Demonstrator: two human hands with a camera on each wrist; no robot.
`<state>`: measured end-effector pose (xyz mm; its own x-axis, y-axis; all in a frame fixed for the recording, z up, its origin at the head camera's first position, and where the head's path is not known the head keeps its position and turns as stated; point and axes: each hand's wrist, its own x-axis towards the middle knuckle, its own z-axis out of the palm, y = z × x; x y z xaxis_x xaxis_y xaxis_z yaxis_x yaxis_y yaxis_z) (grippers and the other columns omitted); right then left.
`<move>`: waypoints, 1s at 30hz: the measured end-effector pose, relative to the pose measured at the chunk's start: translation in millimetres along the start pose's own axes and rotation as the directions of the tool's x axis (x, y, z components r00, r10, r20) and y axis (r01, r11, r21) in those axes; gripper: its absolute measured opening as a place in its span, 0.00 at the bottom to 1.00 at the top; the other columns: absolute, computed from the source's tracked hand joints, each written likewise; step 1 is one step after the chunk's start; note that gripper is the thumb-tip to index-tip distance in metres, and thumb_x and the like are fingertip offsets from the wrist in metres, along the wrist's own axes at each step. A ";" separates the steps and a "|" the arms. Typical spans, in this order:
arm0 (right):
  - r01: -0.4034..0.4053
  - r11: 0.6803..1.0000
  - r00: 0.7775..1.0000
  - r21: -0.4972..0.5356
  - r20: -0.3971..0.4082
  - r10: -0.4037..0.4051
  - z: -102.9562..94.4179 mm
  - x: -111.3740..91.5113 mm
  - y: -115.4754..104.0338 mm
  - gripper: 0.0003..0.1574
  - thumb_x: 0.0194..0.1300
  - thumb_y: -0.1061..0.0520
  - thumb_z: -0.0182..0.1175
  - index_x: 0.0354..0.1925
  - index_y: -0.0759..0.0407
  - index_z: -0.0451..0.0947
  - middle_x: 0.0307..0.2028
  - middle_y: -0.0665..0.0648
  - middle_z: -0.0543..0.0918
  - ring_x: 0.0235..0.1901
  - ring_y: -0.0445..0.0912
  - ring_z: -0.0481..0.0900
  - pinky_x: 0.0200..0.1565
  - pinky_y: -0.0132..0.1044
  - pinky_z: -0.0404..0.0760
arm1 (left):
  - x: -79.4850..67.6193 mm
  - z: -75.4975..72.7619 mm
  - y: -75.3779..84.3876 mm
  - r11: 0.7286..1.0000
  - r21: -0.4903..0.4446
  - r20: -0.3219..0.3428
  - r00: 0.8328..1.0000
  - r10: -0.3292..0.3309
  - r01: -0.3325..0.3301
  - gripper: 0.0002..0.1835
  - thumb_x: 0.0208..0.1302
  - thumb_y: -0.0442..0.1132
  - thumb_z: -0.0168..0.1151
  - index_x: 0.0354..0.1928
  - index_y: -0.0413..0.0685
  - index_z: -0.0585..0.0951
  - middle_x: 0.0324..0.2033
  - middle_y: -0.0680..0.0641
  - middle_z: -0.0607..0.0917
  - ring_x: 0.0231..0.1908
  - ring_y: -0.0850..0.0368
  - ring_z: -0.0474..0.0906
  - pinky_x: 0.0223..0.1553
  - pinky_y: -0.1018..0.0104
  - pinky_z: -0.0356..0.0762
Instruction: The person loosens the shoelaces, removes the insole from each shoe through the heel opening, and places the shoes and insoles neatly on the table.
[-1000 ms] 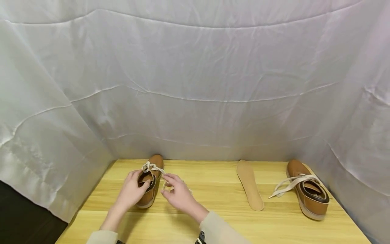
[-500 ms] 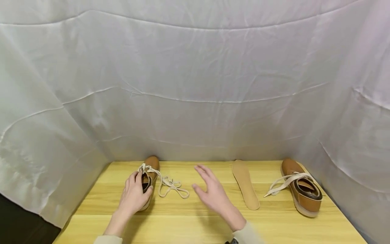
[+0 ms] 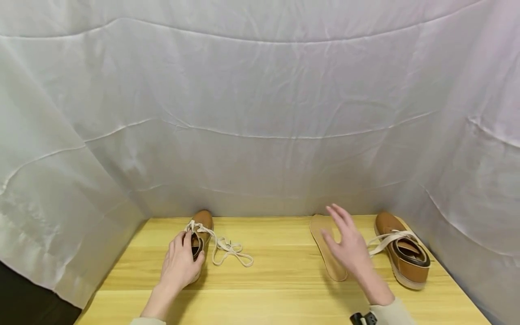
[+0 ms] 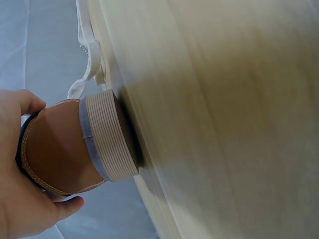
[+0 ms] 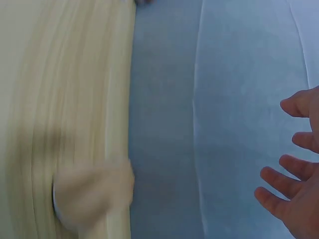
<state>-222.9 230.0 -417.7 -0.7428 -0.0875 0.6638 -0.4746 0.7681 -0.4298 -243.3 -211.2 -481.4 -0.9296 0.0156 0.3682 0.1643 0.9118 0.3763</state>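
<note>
My left hand grips the collar of a brown leather shoe at the left of the table, thumb on one side and fingers on the other. Its heel shows in the left wrist view, sole down on the wood. The shoe's cream lace trails loosely to its right. Over a flat tan insole, my right hand hovers with fingers spread and holds nothing. The insole is blurred in the right wrist view, apart from the fingers.
A second brown shoe stands at the right end of the wooden table, its cream lace reaching left behind my right hand. Grey cloth hangs behind the table and along both sides.
My right hand has let go of the lace and moved right, from beside the left shoe to above the insole. The lace has dropped onto the table. My left hand stays on the shoe.
</note>
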 end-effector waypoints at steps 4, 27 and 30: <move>-0.044 0.996 0.999 -0.073 -0.013 0.043 -26.1 -4.2 28.4 0.42 0.66 0.60 0.69 0.75 0.64 0.66 0.73 0.68 0.66 0.67 0.72 0.68 0.60 0.74 0.71 | -0.2 1.7 -0.2 1.000 0.003 0.003 1.000 0.000 0.000 0.40 0.69 0.46 0.64 0.75 0.30 0.63 0.71 0.26 0.63 0.68 0.26 0.62 0.67 0.30 0.65; -0.333 0.878 0.918 -0.345 0.092 0.385 -95.1 -54.6 171.1 0.48 0.72 0.41 0.63 0.72 0.74 0.62 0.65 0.82 0.64 0.57 0.82 0.66 0.51 0.78 0.68 | 3.7 2.5 -3.0 1.000 -0.002 0.006 1.000 -0.008 0.008 0.41 0.69 0.46 0.63 0.74 0.27 0.61 0.71 0.25 0.63 0.69 0.26 0.62 0.68 0.30 0.64; -0.358 0.868 0.892 -0.344 0.150 0.428 -95.8 -60.5 177.5 0.52 0.74 0.37 0.59 0.74 0.75 0.59 0.65 0.85 0.62 0.58 0.83 0.65 0.51 0.79 0.69 | 3.7 1.9 -2.4 1.000 0.002 0.005 1.000 -0.004 0.004 0.41 0.69 0.46 0.63 0.74 0.27 0.61 0.71 0.25 0.63 0.68 0.26 0.62 0.68 0.31 0.65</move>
<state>-217.0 432.5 -475.5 -0.9358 0.1554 0.3164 0.0167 0.9162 -0.4004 -247.8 -212.6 -482.6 -0.9318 0.0139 0.3627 0.1600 0.9127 0.3760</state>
